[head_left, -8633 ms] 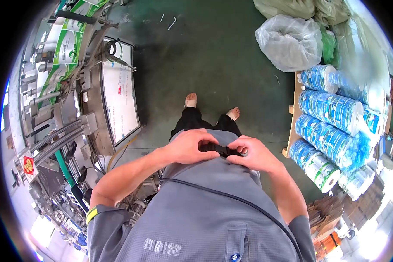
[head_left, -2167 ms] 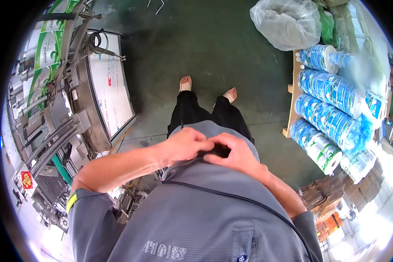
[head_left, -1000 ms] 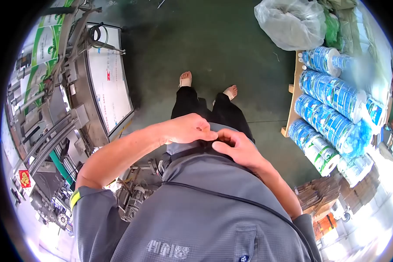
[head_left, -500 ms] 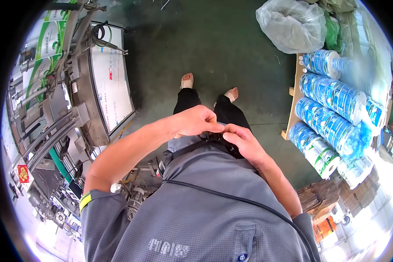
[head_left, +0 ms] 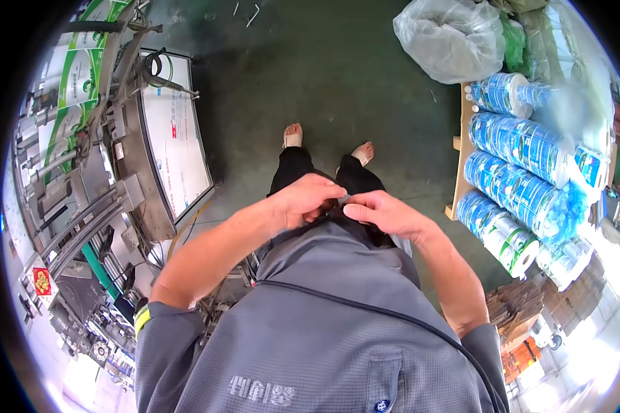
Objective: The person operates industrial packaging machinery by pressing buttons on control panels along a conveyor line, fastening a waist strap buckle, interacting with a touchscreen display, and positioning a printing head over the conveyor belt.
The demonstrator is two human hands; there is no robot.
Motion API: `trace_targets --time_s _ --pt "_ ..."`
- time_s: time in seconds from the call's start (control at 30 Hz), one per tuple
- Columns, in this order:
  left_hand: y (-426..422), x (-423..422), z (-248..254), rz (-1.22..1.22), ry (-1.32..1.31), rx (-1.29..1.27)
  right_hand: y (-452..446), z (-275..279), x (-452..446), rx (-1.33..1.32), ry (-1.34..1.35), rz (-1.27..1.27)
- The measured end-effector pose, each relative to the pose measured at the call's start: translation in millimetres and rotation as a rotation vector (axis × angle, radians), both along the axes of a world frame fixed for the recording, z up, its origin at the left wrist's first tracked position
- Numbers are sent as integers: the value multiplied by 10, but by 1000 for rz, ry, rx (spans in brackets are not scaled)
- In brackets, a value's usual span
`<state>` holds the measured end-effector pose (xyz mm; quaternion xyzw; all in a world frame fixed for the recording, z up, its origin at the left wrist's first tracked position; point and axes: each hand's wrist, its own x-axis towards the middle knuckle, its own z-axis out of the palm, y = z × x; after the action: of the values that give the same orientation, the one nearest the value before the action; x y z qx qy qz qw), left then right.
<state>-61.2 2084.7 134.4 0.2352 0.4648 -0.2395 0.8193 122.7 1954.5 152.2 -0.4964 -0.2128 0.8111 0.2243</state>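
Note:
Both hands meet at the waist, by the lower edge of the grey shirt (head_left: 310, 337) and the top of the black trousers (head_left: 293, 168). My left hand (head_left: 306, 199) comes from the image's left side, its fingers bent and pinched together on something dark that I cannot make out. Close beside it, my right hand (head_left: 386, 212) has its thumb and fingers drawn together near the same dark material. The fingertips of the two hands nearly touch. A black cord (head_left: 351, 303) crosses the shirt front.
Machinery with a white panel (head_left: 176, 131) and green-white printed film (head_left: 81, 79) stands at left. At right, blue printed rolls (head_left: 520, 144) lie on a wooden pallet (head_left: 455, 186), below a clear plastic bag (head_left: 451, 41). Flattened cardboard (head_left: 513, 310) is stacked at lower right.
Both hands have stayed at the waist while the fingers shifted. Since half a second ago, the hand from the image's left has tilted down and the other has turned flatter. The view has moved slightly.

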Motion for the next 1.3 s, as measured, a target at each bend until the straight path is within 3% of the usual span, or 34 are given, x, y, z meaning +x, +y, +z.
trace_targets --time_s 0.1,0.3,0.37,0.43,0.5,0.67,0.77,0.97,1.07,1.17,1.3 --pt "6 -61 -7 78 63 -73 -12 -57 -13 -1 -73 20" --pt "25 -63 -88 115 72 -80 76 -155 47 -147 27 -93" --pt "19 -68 -113 124 50 -87 107 -83 89 -20 -54 122" --pt "35 -68 -87 132 49 -79 175 93 102 -12 -41 113" --pt "47 -69 -113 150 67 -74 174 178 103 34 -307 233" --pt "46 -63 -111 170 67 -66 100 174 46 72 -449 260" --pt "58 -88 -126 185 74 -74 57 200 36 238 -636 283" --pt "56 -80 -160 194 95 -73 88 277 -52 265 -558 28" --pt "65 -82 -199 184 89 -73 62 238 -107 259 -685 78" --pt "70 -57 -149 168 75 -55 -5 230 -169 343 -771 -44" --pt "44 -47 57 151 37 73 -29 204 -129 265 -625 -112"
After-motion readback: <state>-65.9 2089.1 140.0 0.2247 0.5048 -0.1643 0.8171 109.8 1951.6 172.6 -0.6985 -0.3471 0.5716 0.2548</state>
